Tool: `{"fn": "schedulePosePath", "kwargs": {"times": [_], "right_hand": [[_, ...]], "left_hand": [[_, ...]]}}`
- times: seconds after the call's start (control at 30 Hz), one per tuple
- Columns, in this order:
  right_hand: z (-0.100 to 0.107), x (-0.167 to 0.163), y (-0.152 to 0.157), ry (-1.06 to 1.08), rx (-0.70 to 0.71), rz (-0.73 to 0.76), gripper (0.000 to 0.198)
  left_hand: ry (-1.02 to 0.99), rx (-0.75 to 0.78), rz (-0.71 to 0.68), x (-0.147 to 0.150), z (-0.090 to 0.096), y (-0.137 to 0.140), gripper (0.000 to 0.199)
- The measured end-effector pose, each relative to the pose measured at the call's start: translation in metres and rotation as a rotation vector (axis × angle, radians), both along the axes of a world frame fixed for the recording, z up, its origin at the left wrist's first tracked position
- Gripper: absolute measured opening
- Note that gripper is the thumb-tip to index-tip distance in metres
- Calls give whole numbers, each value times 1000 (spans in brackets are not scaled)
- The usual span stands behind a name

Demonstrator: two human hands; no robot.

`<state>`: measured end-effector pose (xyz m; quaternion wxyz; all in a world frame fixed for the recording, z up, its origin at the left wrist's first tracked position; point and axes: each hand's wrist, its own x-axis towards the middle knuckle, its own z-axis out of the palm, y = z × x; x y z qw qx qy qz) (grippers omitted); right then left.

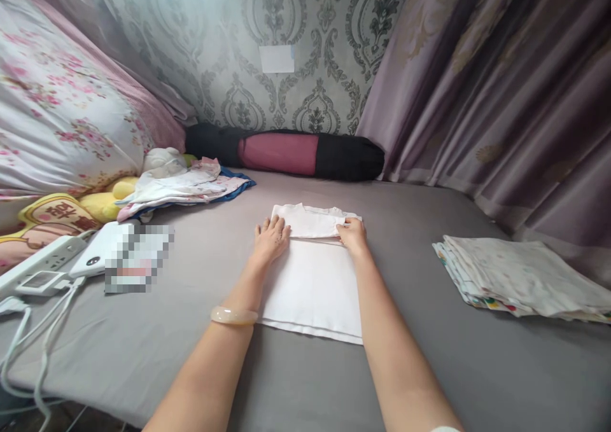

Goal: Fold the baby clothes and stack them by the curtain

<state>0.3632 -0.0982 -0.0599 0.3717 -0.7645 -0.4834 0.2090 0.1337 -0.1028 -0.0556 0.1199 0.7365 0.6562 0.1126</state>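
A pale white shirt (312, 285) lies on the grey bed sheet in front of me, its far end folded over into a flat band. My left hand (273, 236) rests on the left end of that band, fingers spread and palm down. At the band's right end, my right hand (352, 233) pinches the cloth between thumb and fingers. The shirt's near hem lies flat between my forearms, its lower right part beside my right arm. A pale bangle (233, 316) circles my left wrist.
To the right is a stack of folded cloths (520, 276). Loose clothes (191, 187) lie at the back left, near a yellow plush toy (102, 206). A power strip (42, 263) with cables sits at the left edge. A long black and maroon bag (281, 152) lies along the wall.
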Motion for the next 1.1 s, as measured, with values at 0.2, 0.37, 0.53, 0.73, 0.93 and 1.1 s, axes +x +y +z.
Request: {"fn": "schedulePosePath", "kwargs": {"times": [0.2,0.37,0.53,0.73,0.93,1.1], "right_hand": [[17,0,-18,-46,19,-41,33],[37,-10,-32,-196,-104,-26,38],[41,-34,-35,-466,-67,197,45],[20,-52,-38,-524,-99,373,50],[11,-49,-39,-537,-124,352,53],[9,-50,-36,-546,-143,351,54]], "left_hand": [[79,-35,-57,0,0,0,59],[146,-66,-96,1,13,6,48],[146,97,-137,30,24,9,40],[150,130,-274,63,13,7,46],[166,127,-275,61,1,6,52],[138,87,-319,53,0,18,54]]}}
